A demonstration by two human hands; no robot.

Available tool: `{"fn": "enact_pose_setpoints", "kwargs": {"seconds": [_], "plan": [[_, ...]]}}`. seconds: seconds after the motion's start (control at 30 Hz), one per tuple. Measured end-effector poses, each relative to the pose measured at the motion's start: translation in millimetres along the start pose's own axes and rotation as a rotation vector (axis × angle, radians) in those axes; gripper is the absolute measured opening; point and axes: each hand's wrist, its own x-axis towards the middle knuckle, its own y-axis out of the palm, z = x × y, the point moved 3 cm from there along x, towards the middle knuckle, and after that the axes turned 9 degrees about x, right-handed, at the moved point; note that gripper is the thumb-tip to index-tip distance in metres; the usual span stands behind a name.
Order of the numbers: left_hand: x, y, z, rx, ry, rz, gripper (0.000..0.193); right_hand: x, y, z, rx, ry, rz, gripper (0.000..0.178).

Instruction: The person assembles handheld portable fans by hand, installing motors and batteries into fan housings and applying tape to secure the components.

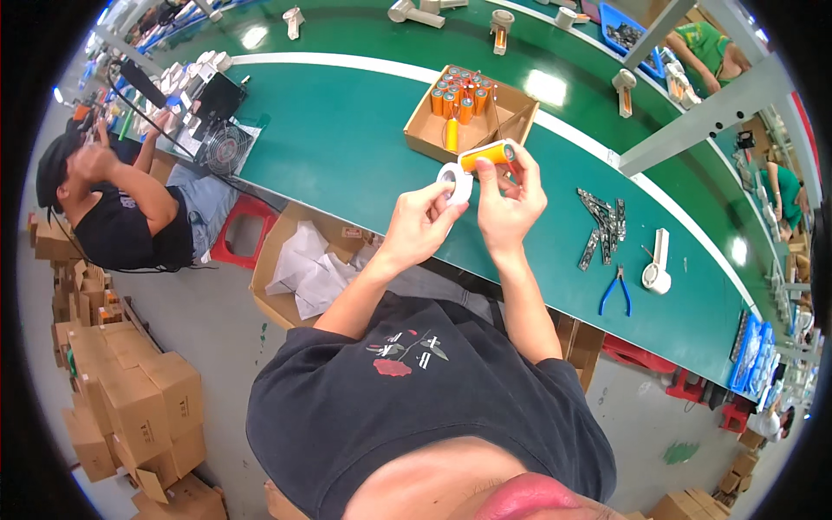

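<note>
My left hand (416, 227) pinches a roll of white tape (464, 188) by its lower edge. In my right hand (513, 208), fingers and thumb are closed round an orange cylindrical battery (483, 158) lying almost level. The roll is right beside the battery's left end, and a white strip seems to run along the battery's top. Just beyond my hands stands a shallow cardboard box (418, 130) with several orange batteries (448, 102) upright at its far side. One yellow-orange battery (451, 134) stands apart, nearer me.
Right on the green bench (347, 165) are dark metallic strips (598, 227), blue-handled pliers (616, 293) and a white handled housing (659, 270). More housings (500, 30) lie on the conveyor beyond. A co-worker (130, 199) sits left near a fan (227, 149). A carton (282, 251) stands below the bench edge.
</note>
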Motion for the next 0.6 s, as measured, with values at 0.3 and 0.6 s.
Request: {"fn": "enact_pose_setpoints", "kwargs": {"seconds": [0.3, 0.6], "plan": [[-3.7, -22.9, 1.9, -0.301, -0.04, 0.193, 0.015, 6.8, 11.1, -2.4, -0.361, -0.577, 0.097, 0.038], [77.4, -100.5, 32.1, 0.806, -0.051, -0.18, 0.025, 38.1, -80.5, -29.4, -0.169, 0.054, -0.132, 0.041]]}}
